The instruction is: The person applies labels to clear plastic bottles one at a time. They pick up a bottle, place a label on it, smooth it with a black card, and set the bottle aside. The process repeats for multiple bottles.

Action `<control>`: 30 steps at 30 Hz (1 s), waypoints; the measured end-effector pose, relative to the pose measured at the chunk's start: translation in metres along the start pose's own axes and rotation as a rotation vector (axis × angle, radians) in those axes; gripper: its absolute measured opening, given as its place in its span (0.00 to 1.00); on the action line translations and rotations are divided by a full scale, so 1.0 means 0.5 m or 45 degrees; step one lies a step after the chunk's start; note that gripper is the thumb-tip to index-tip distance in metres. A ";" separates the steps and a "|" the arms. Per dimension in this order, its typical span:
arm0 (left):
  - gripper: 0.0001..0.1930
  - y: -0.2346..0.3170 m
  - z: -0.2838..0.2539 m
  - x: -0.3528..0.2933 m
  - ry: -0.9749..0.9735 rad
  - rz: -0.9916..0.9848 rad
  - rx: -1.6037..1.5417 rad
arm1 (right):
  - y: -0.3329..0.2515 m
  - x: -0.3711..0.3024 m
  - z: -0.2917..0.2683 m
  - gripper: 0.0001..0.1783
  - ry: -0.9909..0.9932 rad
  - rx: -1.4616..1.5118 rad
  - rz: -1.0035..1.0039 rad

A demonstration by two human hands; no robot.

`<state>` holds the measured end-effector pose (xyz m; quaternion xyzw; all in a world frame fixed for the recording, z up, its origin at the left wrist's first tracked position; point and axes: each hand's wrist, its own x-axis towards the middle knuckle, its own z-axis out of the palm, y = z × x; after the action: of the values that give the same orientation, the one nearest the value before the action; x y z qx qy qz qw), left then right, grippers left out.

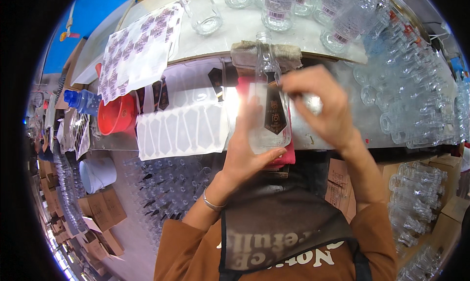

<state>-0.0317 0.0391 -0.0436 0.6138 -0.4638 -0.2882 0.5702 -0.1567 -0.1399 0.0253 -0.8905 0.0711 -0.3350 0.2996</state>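
Note:
A clear glass bottle [254, 129] lies with its neck pointing away from me, over a red cloth [291, 151] and a folded tan cloth [286, 54]. A black tie-shaped sticker [275, 112] with gold print runs along its upper face. My left hand [245, 144] holds the bottle from the left, thumb across its base; the fingers are partly blurred. At the bottle's right shoulder, beside the sticker's narrow top, is my right hand [323, 102]. Its fingers are curled but smeared by motion, so whether they pinch anything is unclear.
Left of the bottle lies a sticker backing sheet [181, 134] with peeled tie shapes. Beyond it are a printed label sheet [139, 51] and a red bucket [117, 115]. Labelled bottles [278, 9] stand on the raised shelf ahead. Many clear bottles [416, 100] crowd the right side.

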 end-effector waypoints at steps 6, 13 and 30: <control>0.60 0.010 -0.006 -0.008 -0.019 -0.059 0.043 | -0.058 -0.040 0.021 0.11 -0.098 0.167 0.022; 0.43 0.034 -0.024 0.051 0.096 -0.142 -0.050 | 0.081 0.062 -0.008 0.14 0.336 0.589 0.634; 0.29 -0.019 0.008 0.215 0.283 -0.495 -0.064 | 0.086 -0.002 0.053 0.25 -0.018 0.757 0.876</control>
<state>0.0104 -0.0597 -0.0348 0.7052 -0.2638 -0.3348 0.5666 -0.1373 -0.1613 -0.0163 -0.6927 0.2615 -0.2156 0.6366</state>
